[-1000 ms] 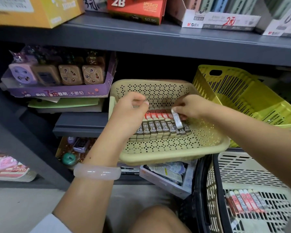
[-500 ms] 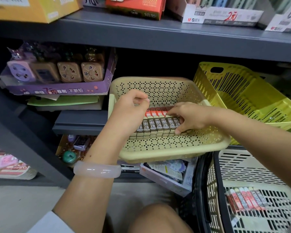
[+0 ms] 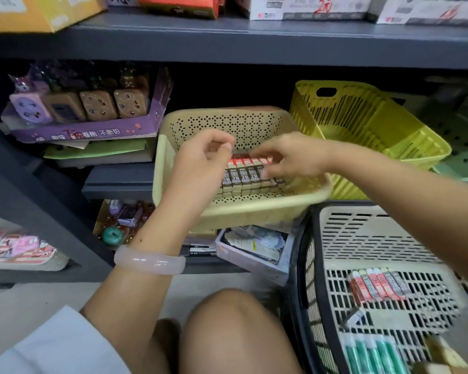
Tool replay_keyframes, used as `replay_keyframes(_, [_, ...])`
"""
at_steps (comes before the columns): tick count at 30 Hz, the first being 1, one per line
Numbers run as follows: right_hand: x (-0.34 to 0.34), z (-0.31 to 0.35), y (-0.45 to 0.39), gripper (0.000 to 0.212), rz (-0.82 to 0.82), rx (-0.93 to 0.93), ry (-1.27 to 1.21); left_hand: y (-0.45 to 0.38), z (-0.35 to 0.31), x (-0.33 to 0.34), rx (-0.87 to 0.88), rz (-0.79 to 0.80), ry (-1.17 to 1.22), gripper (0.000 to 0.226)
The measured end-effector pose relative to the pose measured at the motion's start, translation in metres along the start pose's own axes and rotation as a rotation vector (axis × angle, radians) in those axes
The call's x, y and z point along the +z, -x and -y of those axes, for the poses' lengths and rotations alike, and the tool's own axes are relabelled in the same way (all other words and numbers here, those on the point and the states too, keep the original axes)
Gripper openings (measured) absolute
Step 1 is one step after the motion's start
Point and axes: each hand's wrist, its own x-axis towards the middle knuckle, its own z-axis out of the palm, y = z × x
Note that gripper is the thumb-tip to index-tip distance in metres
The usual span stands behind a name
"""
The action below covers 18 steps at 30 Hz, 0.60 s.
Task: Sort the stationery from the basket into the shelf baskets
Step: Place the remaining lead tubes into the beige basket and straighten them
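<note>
A beige perforated shelf basket (image 3: 254, 214) holds a neat row of red-and-grey 2B lead cases (image 3: 243, 178). My left hand (image 3: 200, 168) hovers at the row's left end with its fingers curled and thumb against forefinger; I see nothing in it. My right hand (image 3: 289, 155) is blurred, its fingers stretched out over the right part of the row and touching the cases. The white source basket (image 3: 362, 238) with a black rim sits at the lower right and holds several more 2B cases (image 3: 376, 286) and green tubes (image 3: 373, 352).
A yellow slotted basket (image 3: 389, 125) stands tilted right of the beige one. A purple display box (image 3: 92, 130) of sharpeners is on the left. Grey shelf boards (image 3: 254, 41) run above. My knee (image 3: 235, 333) is below the hands.
My right hand set one case down at the right end of the row, pressed on it, then slid its fingers left over the row. My left hand stayed put.
</note>
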Motion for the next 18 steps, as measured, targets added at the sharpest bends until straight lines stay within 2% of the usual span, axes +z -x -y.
replay_keyframes(2, [-0.014,0.004,0.032,0.037,-0.029,-0.031,-0.307,0.016,-0.012,0.01,0.105,-0.016,0.046,0.024])
replay_keyframes(4, [-0.021,0.002,0.068,0.024,-0.062,-0.04,-0.59,0.035,-0.022,0.026,0.144,0.05,0.111,0.025])
replay_keyframes(8, [-0.005,-0.028,0.134,0.015,-0.042,0.057,-0.832,0.068,-0.029,0.08,0.14,0.363,0.138,0.022])
replay_keyframes(11, [0.034,-0.065,0.169,0.011,0.039,0.216,-0.796,0.086,-0.02,0.125,0.166,0.606,-0.031,0.016])
replay_keyframes(14, [0.084,-0.096,0.19,0.011,0.133,0.37,-0.7,0.097,0.0,0.156,0.298,0.805,-0.425,0.015])
replay_keyframes(16, [0.116,-0.114,0.198,0.011,0.186,0.404,-0.583,0.098,0.011,0.165,0.393,0.845,-0.724,0.02])
replay_keyframes(18, [0.142,-0.126,0.202,0.018,0.217,0.36,-0.335,0.095,0.015,0.167,0.396,0.862,-0.872,0.022])
